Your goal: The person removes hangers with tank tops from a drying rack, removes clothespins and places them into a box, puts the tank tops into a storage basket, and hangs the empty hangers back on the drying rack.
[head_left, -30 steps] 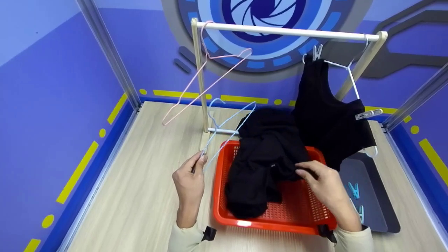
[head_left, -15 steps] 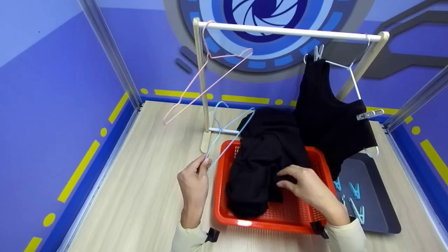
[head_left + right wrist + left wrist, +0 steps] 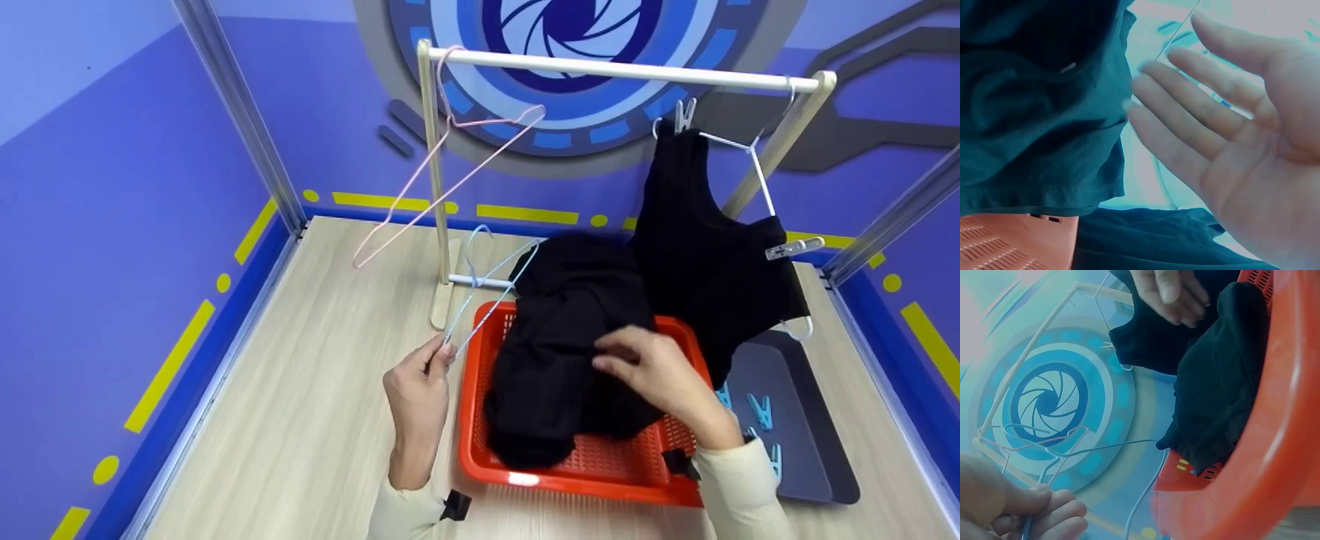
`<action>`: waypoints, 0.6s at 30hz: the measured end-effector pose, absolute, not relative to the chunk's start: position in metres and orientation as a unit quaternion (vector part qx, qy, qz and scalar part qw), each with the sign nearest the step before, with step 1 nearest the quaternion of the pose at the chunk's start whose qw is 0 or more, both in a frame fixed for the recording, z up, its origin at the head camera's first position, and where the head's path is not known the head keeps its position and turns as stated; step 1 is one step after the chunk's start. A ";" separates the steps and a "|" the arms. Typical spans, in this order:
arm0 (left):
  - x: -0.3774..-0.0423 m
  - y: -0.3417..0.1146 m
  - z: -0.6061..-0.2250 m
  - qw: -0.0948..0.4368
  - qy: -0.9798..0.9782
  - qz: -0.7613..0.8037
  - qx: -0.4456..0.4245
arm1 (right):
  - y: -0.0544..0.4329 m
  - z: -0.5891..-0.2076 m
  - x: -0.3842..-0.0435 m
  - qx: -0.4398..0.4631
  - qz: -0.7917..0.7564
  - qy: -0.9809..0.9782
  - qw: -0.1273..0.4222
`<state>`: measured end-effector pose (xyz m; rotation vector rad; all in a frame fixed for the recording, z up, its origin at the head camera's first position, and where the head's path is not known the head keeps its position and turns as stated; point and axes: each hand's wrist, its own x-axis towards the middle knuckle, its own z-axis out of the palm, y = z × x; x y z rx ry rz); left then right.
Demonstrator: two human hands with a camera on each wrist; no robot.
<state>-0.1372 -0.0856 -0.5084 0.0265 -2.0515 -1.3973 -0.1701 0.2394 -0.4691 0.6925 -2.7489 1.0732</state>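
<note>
My left hand [image 3: 420, 382] pinches one end of a light blue wire hanger [image 3: 496, 301] between thumb and fingers, left of the red basket. The left wrist view shows the hanger [image 3: 1095, 449] running out from the curled fingers [image 3: 1061, 512]. Black garments [image 3: 555, 352] lie heaped in the red basket [image 3: 469, 427], spilling over its far rim. Over that heap is my right hand [image 3: 652, 367]. In the right wrist view its fingers [image 3: 1185, 107] are extended and hold nothing, beside the dark cloth [image 3: 1044, 124]. Whether the fingertips touch the cloth I cannot tell.
A wooden rack [image 3: 622, 69] stands behind the basket. From it hang a pink hanger [image 3: 487, 157] and, at right, a black sleeveless top [image 3: 705, 240] on a white hanger with clothespins [image 3: 795, 247]. A grey tray [image 3: 810, 420] at right holds several blue clothespins [image 3: 761, 411].
My right hand has moved left over the heap and then up a little, and black cloth now spreads farther right in the basket. The blue hanger has tipped slightly down in my left hand.
</note>
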 end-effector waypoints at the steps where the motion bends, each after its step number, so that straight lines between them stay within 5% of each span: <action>1: -0.137 -0.086 -0.508 0.321 -0.780 -0.537 0.010 | 0.240 -0.469 -0.176 0.223 0.352 -0.906 0.077; 7: -0.136 -0.085 -0.508 0.302 -0.768 -0.565 0.016 | 0.237 -0.480 -0.216 0.183 0.334 -0.911 0.157; 18: -0.133 -0.084 -0.507 0.292 -0.765 -0.574 0.007 | 0.224 -0.505 -0.254 0.144 0.288 -0.942 0.098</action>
